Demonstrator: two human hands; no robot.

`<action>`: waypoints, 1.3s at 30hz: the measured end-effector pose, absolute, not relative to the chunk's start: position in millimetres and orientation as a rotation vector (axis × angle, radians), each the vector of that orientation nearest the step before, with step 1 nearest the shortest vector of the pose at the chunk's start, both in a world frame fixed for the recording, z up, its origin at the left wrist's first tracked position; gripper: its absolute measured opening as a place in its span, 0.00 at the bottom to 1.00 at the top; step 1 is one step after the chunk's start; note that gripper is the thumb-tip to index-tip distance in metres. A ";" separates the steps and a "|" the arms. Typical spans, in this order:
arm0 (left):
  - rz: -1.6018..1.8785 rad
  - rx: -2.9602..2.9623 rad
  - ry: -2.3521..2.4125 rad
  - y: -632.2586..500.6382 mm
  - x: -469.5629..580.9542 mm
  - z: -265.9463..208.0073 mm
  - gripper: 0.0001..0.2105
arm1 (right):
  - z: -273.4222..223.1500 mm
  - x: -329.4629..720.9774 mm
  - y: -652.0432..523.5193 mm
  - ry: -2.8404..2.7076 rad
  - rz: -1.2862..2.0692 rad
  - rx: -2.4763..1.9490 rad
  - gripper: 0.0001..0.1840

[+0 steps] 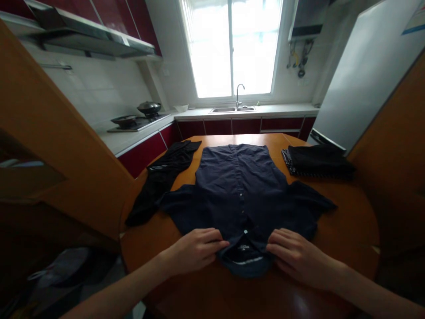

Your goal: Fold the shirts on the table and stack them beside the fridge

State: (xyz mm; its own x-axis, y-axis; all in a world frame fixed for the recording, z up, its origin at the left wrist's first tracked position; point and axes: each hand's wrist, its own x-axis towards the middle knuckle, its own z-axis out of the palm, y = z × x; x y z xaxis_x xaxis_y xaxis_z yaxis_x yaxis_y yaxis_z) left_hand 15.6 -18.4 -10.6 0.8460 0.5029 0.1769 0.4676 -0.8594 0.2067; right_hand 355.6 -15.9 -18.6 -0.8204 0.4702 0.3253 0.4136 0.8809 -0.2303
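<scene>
A dark navy short-sleeved button shirt (242, 186) lies front up and spread out on the wooden table (186, 288), its collar towards me and its hem at the far side. My left hand (201, 249) pinches the shirt beside the left of the collar. On the other side of the collar, my right hand (294, 253) has its fingers closed on the fabric. Both sleeves stretch outward. A white button shows just beyond the neck opening, where a pale label is visible.
Black trousers (162, 177) lie along the table's left edge. A folded stack of dark clothes (317, 161) sits at the back right. Beyond are a sink (232, 109), a stove (139, 123) with pans, and a fridge (361, 75) at right.
</scene>
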 end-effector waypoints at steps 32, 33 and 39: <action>0.456 2.273 2.172 370.1 -36.2 -6.7 0.09 | 0.3 356.9 377.8 -2.191 -0.042 -2.098 0.16; 0.454 2.293 2.153 378.9 -28.2 -7.6 0.09 | -2.2 352.7 382.8 -2.199 -0.034 -2.107 0.15; 0.443 2.399 1.982 418.9 27.0 -12.8 0.12 | -4.1 355.7 409.6 -2.133 0.051 -2.218 0.17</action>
